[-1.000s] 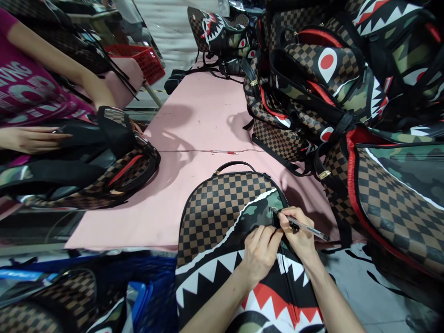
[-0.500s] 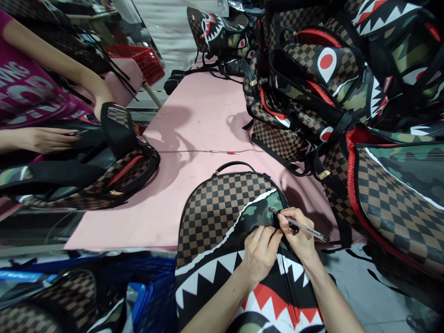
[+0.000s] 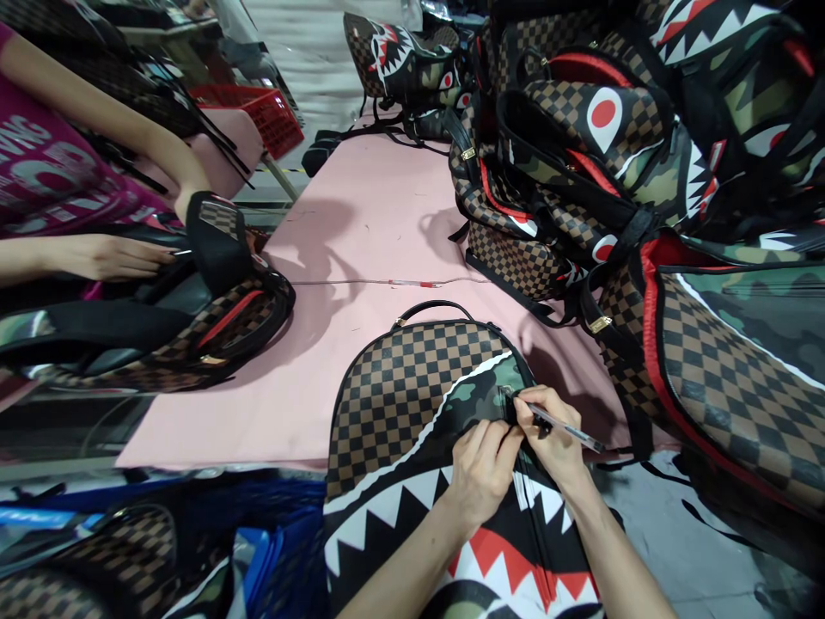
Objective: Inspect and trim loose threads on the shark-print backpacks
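A backpack (image 3: 412,378) with brown-and-black checks, camouflage and a printed shark mouth lies in front of me, its top handle pointing away. My right hand (image 3: 555,430) grips a clear pen (image 3: 585,437) whose rear end points right, while its fingertips sit at the upper end of the front zipper (image 3: 534,516). Close beside it, my left hand (image 3: 483,468) has its fingers bent and pinched together on the backpack's front along that zipper. Both hands' fingertips nearly meet, and they hide the pen's tip and the exact bit being pinched.
On the pink tabletop (image 3: 380,206), several similar backpacks (image 3: 586,146) are heaped at the right and back. An open backpack (image 3: 741,344) stands close on my right. At the left, a co-worker's hand (image 3: 109,256) works over another backpack (image 3: 238,335). Bags lie in a blue container (image 3: 290,507) below.
My hands stay at the zipper, with the right hand and pen shifting very slightly. The co-worker's hand has moved a little to the right over the other backpack.
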{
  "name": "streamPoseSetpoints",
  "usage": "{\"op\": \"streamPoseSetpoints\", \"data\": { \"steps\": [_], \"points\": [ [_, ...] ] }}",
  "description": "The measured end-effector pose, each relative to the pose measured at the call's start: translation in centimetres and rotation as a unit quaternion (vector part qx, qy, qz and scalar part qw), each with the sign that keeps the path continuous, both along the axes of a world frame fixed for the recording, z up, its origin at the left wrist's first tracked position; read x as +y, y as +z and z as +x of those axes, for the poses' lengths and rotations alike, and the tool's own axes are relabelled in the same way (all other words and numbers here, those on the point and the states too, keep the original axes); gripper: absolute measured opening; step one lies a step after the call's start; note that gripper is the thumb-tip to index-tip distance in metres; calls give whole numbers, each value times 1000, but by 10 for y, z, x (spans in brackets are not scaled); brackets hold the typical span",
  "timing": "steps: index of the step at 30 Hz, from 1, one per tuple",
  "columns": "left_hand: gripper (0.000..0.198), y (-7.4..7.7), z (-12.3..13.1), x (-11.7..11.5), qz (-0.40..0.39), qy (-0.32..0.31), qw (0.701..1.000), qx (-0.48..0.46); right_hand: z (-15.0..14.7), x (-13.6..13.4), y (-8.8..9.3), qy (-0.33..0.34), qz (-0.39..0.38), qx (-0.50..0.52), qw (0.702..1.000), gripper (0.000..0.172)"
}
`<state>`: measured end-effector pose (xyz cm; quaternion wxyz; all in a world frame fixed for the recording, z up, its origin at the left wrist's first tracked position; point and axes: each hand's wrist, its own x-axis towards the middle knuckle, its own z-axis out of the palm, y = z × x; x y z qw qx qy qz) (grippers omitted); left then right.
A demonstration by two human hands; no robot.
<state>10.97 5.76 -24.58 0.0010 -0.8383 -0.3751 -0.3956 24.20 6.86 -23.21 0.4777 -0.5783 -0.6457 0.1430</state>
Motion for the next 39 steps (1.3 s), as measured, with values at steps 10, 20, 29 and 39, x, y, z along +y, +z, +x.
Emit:
{"op": "streamPoseSetpoints", "data": {
  "steps": [10, 20, 29, 39],
  "points": [
    [19, 1, 0, 1, 6, 0, 1000, -2, 0, -1, -2, 6, 3, -13, 1000, 6],
    [16, 0, 0, 0, 1, -4, 1000, -5, 1, -1, 0, -4, 13, 8, 1000, 3],
    [16, -4, 1, 0, 1, -5, 1000, -6, 1, -3, -3, 11, 7, -21, 1000, 7],
    [13, -5, 1, -1, 0, -5, 1000, -9, 1, -3, -7, 23, 20, -26, 999, 4]
  ]
}}
